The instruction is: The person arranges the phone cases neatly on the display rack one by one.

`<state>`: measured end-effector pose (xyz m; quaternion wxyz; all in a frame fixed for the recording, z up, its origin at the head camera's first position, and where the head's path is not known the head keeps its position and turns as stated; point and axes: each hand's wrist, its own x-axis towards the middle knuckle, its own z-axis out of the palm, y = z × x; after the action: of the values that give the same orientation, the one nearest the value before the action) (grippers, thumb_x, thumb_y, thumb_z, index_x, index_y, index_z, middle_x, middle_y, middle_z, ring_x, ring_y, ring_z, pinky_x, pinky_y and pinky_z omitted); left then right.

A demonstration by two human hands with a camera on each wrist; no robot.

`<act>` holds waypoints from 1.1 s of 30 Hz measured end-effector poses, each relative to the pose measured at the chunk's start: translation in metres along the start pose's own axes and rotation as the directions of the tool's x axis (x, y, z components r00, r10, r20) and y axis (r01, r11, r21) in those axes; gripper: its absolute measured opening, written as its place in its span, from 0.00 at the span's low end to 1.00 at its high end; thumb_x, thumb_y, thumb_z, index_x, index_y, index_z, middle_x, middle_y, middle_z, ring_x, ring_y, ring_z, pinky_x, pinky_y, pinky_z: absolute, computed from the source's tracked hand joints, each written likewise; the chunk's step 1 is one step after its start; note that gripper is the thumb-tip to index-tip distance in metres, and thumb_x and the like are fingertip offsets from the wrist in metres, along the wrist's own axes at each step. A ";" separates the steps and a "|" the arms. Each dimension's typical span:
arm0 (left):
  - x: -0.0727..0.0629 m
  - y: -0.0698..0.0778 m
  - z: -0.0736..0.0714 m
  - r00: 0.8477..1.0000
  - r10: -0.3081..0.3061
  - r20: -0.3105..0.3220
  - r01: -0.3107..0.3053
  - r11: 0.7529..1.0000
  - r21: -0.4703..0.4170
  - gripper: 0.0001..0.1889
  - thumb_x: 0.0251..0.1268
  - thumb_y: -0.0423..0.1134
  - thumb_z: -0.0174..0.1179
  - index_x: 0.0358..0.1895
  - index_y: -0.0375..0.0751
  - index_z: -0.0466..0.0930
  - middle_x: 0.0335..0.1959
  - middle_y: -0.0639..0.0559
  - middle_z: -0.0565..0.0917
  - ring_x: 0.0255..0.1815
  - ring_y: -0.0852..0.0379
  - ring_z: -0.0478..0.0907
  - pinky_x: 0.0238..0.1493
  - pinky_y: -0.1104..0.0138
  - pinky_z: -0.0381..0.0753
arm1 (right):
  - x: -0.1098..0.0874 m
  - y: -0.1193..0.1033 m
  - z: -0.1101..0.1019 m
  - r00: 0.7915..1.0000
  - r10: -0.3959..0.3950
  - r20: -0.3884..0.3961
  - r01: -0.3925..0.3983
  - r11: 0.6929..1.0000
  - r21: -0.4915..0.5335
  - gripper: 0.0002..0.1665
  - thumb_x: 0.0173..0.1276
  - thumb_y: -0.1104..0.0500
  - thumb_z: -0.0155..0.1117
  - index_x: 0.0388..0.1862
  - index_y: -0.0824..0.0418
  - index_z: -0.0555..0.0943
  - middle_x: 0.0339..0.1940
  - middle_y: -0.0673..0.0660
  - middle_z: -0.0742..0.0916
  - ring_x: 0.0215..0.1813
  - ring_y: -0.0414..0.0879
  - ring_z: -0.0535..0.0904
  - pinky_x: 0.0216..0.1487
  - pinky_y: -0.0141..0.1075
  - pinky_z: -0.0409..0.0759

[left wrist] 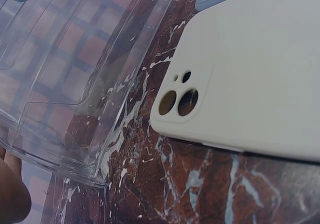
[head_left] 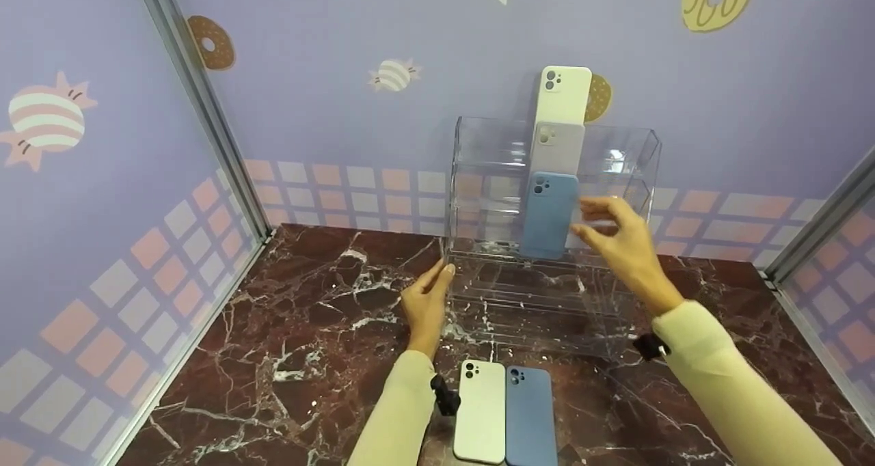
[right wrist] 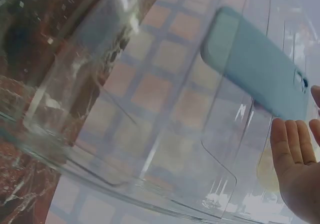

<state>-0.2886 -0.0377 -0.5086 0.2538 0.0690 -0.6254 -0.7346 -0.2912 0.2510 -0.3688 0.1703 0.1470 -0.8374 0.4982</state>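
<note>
A blue phone case (head_left: pixel 549 216) stands upright in the front tier of a clear acrylic display rack (head_left: pixel 487 213). My right hand (head_left: pixel 618 237) is at its right edge, thumb and fingers extended; in the right wrist view the fingertips lie very near or against the blue case (right wrist: pixel 255 64). Behind it, a grey phone case (head_left: pixel 558 148) and a cream phone case (head_left: pixel 564 97) stand on higher tiers. My left hand (head_left: pixel 425 302) is at the rack's lower left edge, its fingers fairly straight; whether it presses the plastic is hard to see.
On the marble-patterned tabletop (head_left: pixel 287 343), a white phone case (head_left: pixel 480 411) and a darker blue phone case (head_left: pixel 531 415) lie side by side in front of the rack. A lilac wall (head_left: pixel 328 111) with printed sweets stands behind. Metal posts (head_left: pixel 205 104) frame the corners.
</note>
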 end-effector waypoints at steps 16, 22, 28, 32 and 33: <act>-0.019 0.050 -0.003 1.000 -0.023 0.009 0.023 0.999 0.025 0.14 0.69 0.31 0.72 0.55 0.30 0.89 0.48 0.39 0.91 0.46 0.51 0.88 0.48 0.70 0.82 | -0.101 0.031 0.033 0.985 -0.001 0.170 0.015 0.996 -0.082 0.28 0.62 0.70 0.79 0.61 0.63 0.83 0.54 0.58 0.88 0.53 0.53 0.85 0.55 0.38 0.84; -0.013 0.037 -0.001 1.000 -0.028 0.002 0.027 0.999 0.039 0.14 0.69 0.31 0.71 0.55 0.30 0.89 0.49 0.38 0.91 0.48 0.46 0.88 0.51 0.65 0.83 | -0.125 0.050 0.044 0.974 0.005 0.226 0.013 0.997 -0.074 0.26 0.62 0.67 0.80 0.59 0.65 0.84 0.52 0.59 0.88 0.52 0.58 0.86 0.55 0.48 0.86; -0.002 0.008 0.002 0.999 -0.046 -0.017 0.047 0.998 0.040 0.15 0.68 0.35 0.73 0.55 0.36 0.91 0.50 0.42 0.91 0.51 0.46 0.88 0.55 0.60 0.83 | -0.141 0.062 0.053 0.964 0.035 0.265 -0.017 0.997 -0.070 0.27 0.64 0.63 0.80 0.61 0.65 0.83 0.54 0.61 0.88 0.53 0.60 0.86 0.55 0.57 0.84; -0.001 0.003 0.000 0.999 -0.042 -0.009 0.043 0.998 0.043 0.16 0.67 0.39 0.75 0.55 0.39 0.91 0.51 0.44 0.91 0.52 0.48 0.88 0.57 0.58 0.83 | -0.149 0.067 0.058 0.952 0.060 0.299 -0.036 0.996 -0.083 0.31 0.64 0.61 0.81 0.64 0.66 0.81 0.54 0.61 0.88 0.53 0.60 0.85 0.57 0.56 0.83; -0.001 0.002 -0.001 0.999 -0.042 -0.004 0.043 0.998 0.037 0.16 0.67 0.40 0.75 0.55 0.40 0.91 0.52 0.44 0.90 0.52 0.48 0.88 0.58 0.58 0.82 | -0.151 0.068 0.059 0.948 0.061 0.313 -0.037 0.996 -0.082 0.31 0.64 0.60 0.81 0.64 0.67 0.81 0.53 0.62 0.88 0.53 0.60 0.85 0.57 0.56 0.83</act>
<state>-0.2871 -0.0383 -0.5068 0.2377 0.0881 -0.6369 -0.7281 -0.1922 0.2415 -0.5135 0.0272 0.1974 -0.8753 0.4407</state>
